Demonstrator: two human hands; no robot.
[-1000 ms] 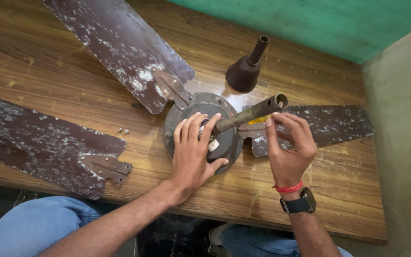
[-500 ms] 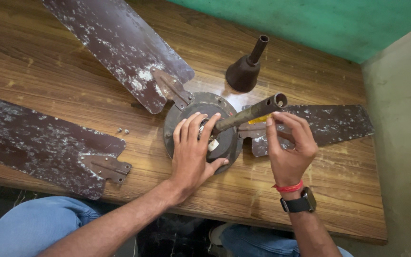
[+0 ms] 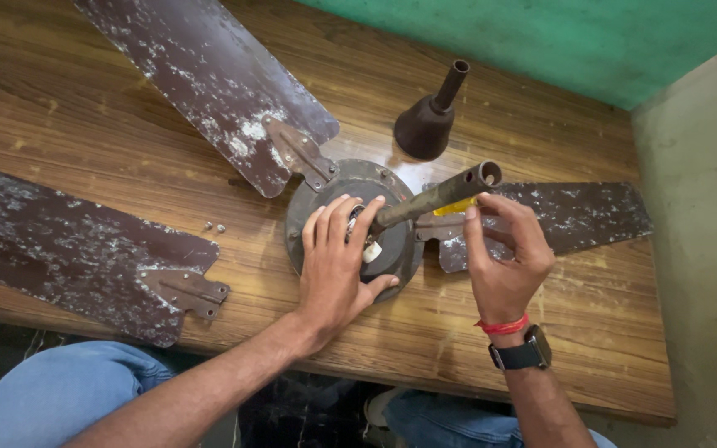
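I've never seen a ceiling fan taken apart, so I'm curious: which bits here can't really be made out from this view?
- Head view: the top of the fan motor is largely covered by the left hand.
- A yellow tool is mostly hidden behind the right hand and the rod; its kind is unclear.
- The two blades run off the frame's edges.
- Small screws on the table are too small to identify.

Round dark-grey metal ceiling-fan motor housing (image 3: pixel 329 195), lying flat at table centre; rusty brown down-rod (image 3: pixel 437 197) rising from hub, tilted up-right. Small yellow-handled tool (image 3: pixel 456 207), just right of rod, near housing's right edge, mostly hidden.
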